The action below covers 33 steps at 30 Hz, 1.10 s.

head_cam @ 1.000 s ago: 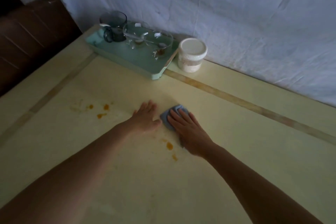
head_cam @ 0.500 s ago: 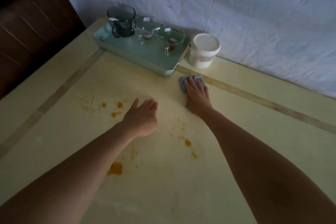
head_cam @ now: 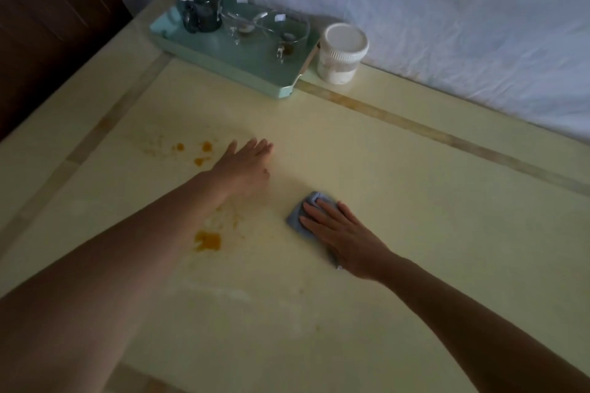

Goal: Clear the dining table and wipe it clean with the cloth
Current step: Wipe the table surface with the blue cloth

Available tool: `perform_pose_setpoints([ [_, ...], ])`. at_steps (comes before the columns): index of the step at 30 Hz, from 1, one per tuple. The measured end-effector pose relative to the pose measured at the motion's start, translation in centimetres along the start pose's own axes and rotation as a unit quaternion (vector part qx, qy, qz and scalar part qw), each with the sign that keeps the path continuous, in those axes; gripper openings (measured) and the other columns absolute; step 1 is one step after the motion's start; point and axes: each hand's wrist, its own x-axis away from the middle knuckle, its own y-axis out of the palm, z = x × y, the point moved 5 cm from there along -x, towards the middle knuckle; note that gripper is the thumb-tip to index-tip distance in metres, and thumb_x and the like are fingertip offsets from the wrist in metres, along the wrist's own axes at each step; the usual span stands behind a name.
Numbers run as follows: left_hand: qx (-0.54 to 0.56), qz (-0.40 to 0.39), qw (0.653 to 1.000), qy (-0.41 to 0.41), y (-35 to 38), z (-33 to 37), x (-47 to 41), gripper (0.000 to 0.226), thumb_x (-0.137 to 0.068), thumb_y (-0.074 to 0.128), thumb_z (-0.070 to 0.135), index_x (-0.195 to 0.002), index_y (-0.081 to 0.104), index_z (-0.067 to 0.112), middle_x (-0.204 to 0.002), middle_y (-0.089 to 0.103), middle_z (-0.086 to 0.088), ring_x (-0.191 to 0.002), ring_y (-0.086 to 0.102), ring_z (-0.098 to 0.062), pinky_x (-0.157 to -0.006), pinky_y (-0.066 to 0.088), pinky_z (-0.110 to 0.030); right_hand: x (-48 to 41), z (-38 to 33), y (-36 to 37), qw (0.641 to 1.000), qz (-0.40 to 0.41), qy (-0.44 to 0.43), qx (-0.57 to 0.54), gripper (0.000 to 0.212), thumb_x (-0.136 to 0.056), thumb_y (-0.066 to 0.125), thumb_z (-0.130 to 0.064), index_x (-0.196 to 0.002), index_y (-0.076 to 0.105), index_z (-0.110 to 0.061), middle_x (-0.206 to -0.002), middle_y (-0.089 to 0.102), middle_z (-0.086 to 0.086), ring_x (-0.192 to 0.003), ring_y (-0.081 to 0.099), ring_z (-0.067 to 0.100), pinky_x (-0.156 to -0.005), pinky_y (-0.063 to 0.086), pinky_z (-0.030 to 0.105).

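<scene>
Cream counter [head_cam: 399, 169] carrying orange stains [head_cam: 208, 240] | right hand [head_cam: 343, 230] pressing flat on blue cloth [head_cam: 298, 217] | left hand [head_cam: 245, 164] seemingly lying spread, blurred

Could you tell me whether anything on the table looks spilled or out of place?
Yes. Orange-brown spills mark the table: a large blotch beside the left forearm and smaller spots just left of the left hand. The right hand presses the blue cloth flat to their right, apart from both patches.
</scene>
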Motion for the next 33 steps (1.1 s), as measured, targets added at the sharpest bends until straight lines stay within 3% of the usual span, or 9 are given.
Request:
perform_pose_setpoints([
  [2, -0.023, -0.005, 0.998, 0.049, 1.1, 1.0, 2.2, 0.069, -0.097, 0.034, 0.034, -0.15, -0.006, 0.016, -0.159, -0.009, 0.0, -0.147, -0.008, -0.017, -0.117, -0.002, -0.044, 1.1, 4.0, -1.0, 0.991, 0.038, 0.125, 0.001, 0.083, -0.076, 0.053, -0.012, -0.147, 0.012, -0.028, -0.157, 0.011, -0.003, -0.144, 0.008, 0.022, -0.114, 0.007, 0.037],
  [6, -0.067, -0.04, 0.992, 0.103, 4.4, 1.6, 6.8, 0.111, -0.077, 0.055, 0.065, -0.149, -0.015, 0.017, -0.157, -0.018, 0.001, -0.145, -0.017, -0.017, -0.116, -0.01, -0.043, 2.2, 8.4, -2.8, 0.925, 0.051, 0.374, -0.054, 0.072, -0.088, 0.048, -0.005, -0.148, 0.01, -0.02, -0.158, 0.002, 0.003, -0.145, -0.005, 0.023, -0.115, 0.001, 0.044],
  [9, -0.098, -0.048, 0.989, 0.104, 6.5, 1.1, 8.1, 0.126, -0.066, 0.063, 0.07, -0.148, -0.017, 0.017, -0.157, -0.02, 0.0, -0.145, -0.017, -0.02, -0.116, -0.008, -0.045, 0.9, 4.0, -2.0, 0.932, 0.055, 0.356, -0.049, 0.078, -0.083, 0.054, -0.003, -0.148, 0.013, -0.016, -0.158, 0.003, 0.004, -0.145, -0.004, 0.026, -0.116, 0.003, 0.046],
  [16, -0.144, -0.029, 0.982, 0.12, 7.7, 2.3, 9.8, 0.129, -0.062, 0.069, 0.065, -0.149, -0.013, 0.017, -0.158, -0.016, 0.0, -0.145, -0.016, -0.02, -0.116, -0.006, -0.047, 6.9, -13.4, 4.1, 0.991, 0.042, 0.131, 0.0, 0.075, -0.076, 0.045, -0.015, -0.146, 0.021, -0.024, -0.154, 0.023, -0.003, -0.144, 0.009, 0.02, -0.114, 0.01, 0.042],
  [19, -0.138, -0.042, 0.982, 0.118, 7.8, 2.7, 10.6, 0.128, -0.064, 0.069, 0.064, -0.149, -0.016, 0.019, -0.157, -0.019, 0.001, -0.144, -0.019, -0.019, -0.116, -0.007, -0.047, 9.1, -16.4, 5.5, 0.997, 0.007, 0.075, 0.012, 0.077, -0.078, 0.053, -0.017, -0.147, 0.02, -0.024, -0.156, 0.019, -0.005, -0.144, 0.012, 0.022, -0.113, 0.013, 0.042],
  [21, -0.139, -0.048, 0.982, 0.118, 8.1, 3.1, 11.5, 0.128, -0.064, 0.069, 0.064, -0.148, -0.017, 0.019, -0.157, -0.02, 0.002, -0.144, -0.019, -0.019, -0.116, -0.007, -0.046, 9.2, -15.8, 4.8, 0.998, 0.007, 0.046, 0.034, 0.068, -0.08, 0.044, -0.02, -0.145, 0.025, -0.023, -0.153, 0.026, -0.003, -0.143, 0.019, 0.022, -0.111, 0.016, 0.041],
  [24, -0.152, -0.04, 0.979, 0.129, 9.2, 3.5, 13.4, 0.128, -0.063, 0.068, 0.065, -0.148, -0.016, 0.02, -0.157, -0.019, 0.002, -0.145, -0.018, -0.019, -0.116, -0.007, -0.046, 9.5, -11.1, 3.3, 0.991, 0.009, 0.135, 0.018, 0.064, -0.081, 0.036, -0.024, -0.144, 0.027, -0.02, -0.152, 0.029, 0.001, -0.141, 0.021, 0.022, -0.11, 0.02, 0.041],
  [28, -0.164, -0.039, 0.976, 0.141, 11.6, 3.8, 16.0, 0.127, -0.066, 0.065, 0.067, -0.146, -0.022, 0.021, -0.155, -0.025, 0.003, -0.143, -0.023, -0.019, -0.115, -0.01, -0.046, 12.4, -4.2, 1.6, 0.93, 0.06, 0.355, -0.075, 0.069, -0.082, 0.038, -0.016, -0.147, 0.018, -0.02, -0.157, 0.009, 0.003, -0.145, 0.001, 0.023, -0.116, 0.009, 0.049],
  [33, -0.17, -0.027, 0.977, 0.125, 13.1, 4.0, 17.7, 0.124, -0.067, 0.066, 0.064, -0.147, -0.018, 0.021, -0.156, -0.022, 0.002, -0.144, -0.021, -0.02, -0.115, -0.01, -0.046, 12.4, -7.9, 2.2, 0.894, 0.081, 0.435, -0.07, 0.08, -0.08, 0.05, -0.002, -0.148, 0.013, -0.021, -0.158, 0.003, 0.0, -0.145, -0.003, 0.024, -0.115, 0.0, 0.045],
])
